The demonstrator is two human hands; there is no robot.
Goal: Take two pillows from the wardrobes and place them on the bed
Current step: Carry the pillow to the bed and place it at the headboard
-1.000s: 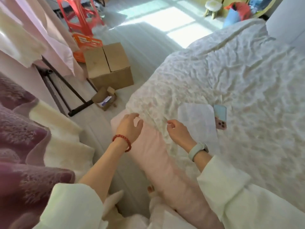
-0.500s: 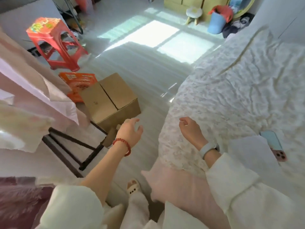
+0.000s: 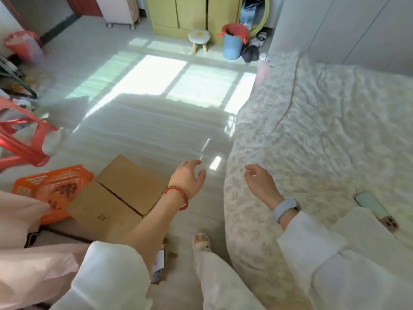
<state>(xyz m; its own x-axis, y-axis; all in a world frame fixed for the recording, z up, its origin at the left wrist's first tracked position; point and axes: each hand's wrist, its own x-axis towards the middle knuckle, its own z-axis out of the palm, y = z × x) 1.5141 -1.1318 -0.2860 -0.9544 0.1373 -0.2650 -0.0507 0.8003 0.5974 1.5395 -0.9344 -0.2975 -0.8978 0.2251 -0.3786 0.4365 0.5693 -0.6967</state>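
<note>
Left hand: the left hand (image 3: 187, 179) hangs over the bare floor (image 3: 143, 130) beside the cardboard box (image 3: 116, 198); its fingers are spread and loosely curved, holding nothing.

Right hand: the right hand (image 3: 260, 183) hangs at the near edge of the bed (image 3: 324, 130); its fingers are relaxed and slightly curled, apart from one another, also empty. Whether it brushes the cover cannot be told.

Pillows: none shows in this view, neither on the bed nor in either hand; they are judged to lie inside a wardrobe, not yet fetched.

Wardrobes: a yellow-green wardrobe (image 3: 185, 12) stands with doors shut at the far wall straight ahead; pale tall doors (image 3: 348, 25) rise past the far end of the bed, to the right.

Direction from the fingers: both wardrobes lie well apart from the hands, across the sunlit floor, forward and away; the fingertips of both hands already point roughly that way.

Nearer hand: the right hand is on the side of the pale doors; toward the yellow-green wardrobe neither hand is clearly nearer.

Pillow axis and facing: cannot be told, as no pillow is in sight.

Bed axis: its long side runs away from the person toward the pale doors; a phone (image 3: 375, 209) lies on the cover near the right sleeve.

Next move, as a judgement: walking to a wardrobe and opening a door.
</note>
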